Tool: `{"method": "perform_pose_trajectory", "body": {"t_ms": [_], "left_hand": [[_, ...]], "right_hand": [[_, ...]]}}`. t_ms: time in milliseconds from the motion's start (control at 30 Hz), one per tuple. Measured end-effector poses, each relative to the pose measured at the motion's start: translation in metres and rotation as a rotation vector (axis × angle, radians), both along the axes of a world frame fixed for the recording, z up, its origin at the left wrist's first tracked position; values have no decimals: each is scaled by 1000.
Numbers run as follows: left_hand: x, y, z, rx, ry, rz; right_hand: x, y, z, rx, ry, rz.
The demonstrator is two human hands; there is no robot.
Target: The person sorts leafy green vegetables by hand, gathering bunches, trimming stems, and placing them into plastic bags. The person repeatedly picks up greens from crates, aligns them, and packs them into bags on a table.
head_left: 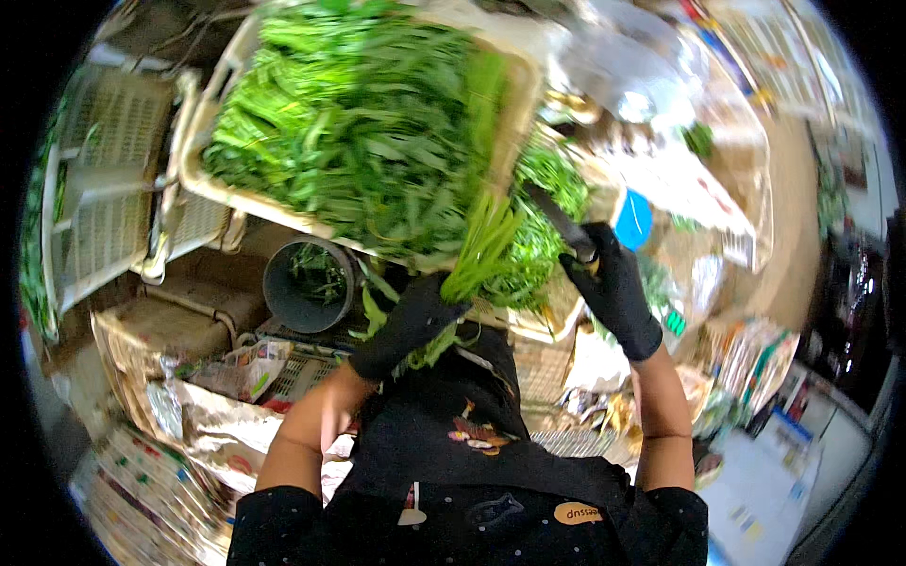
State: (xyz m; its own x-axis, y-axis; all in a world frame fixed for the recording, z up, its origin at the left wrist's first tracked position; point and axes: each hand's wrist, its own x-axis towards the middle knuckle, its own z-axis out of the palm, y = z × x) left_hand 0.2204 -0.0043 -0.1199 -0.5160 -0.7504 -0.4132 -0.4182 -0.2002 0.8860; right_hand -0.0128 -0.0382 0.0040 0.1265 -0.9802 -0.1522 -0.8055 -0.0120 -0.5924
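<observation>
My left hand [408, 323], in a black glove, is closed round a bunch of leafy greens [483, 245]. The pale stems point up and away, while leaves hang below the wrist. My right hand [618, 294], also gloved in black, grips a knife [559, 219] whose dark blade slants up to the left, apart from the held stems. Beyond both hands lies a large pale crate [274, 215] heaped with long-leaved greens [396, 132]. Finer bright greens [543, 259] fill a spot between my hands, behind the bunch.
A dark round bucket [310, 325] with leaf scraps stands left of my left hand. Stacked plastic crates [104, 179] rise at the far left. Something flat and blue [633, 220] lies just beyond my right hand. Clear plastic bags [632, 66] are at the back right.
</observation>
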Motion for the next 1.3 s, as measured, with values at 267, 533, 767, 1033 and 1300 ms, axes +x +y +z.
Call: {"method": "perform_pose_trajectory", "body": {"t_ms": [267,533,767,1033,1300], "left_hand": [[-150,17,-24,-375,-173,-365],[-223,36,-41,-382,-301,-581],[-247,29,-23,-117,-375,-764],[-225,26,-39,-589,-411,-807],[-212,8,-28,-824,-110,-733]], "right_hand": [[-94,174,-60,168,-206,-372],[-125,229,-71,126,-347,-715],[-129,204,-101,-54,-256,-593],[-164,262,-200,487,-836,-826],[-145,270,-302,589,-291,-306]]}}
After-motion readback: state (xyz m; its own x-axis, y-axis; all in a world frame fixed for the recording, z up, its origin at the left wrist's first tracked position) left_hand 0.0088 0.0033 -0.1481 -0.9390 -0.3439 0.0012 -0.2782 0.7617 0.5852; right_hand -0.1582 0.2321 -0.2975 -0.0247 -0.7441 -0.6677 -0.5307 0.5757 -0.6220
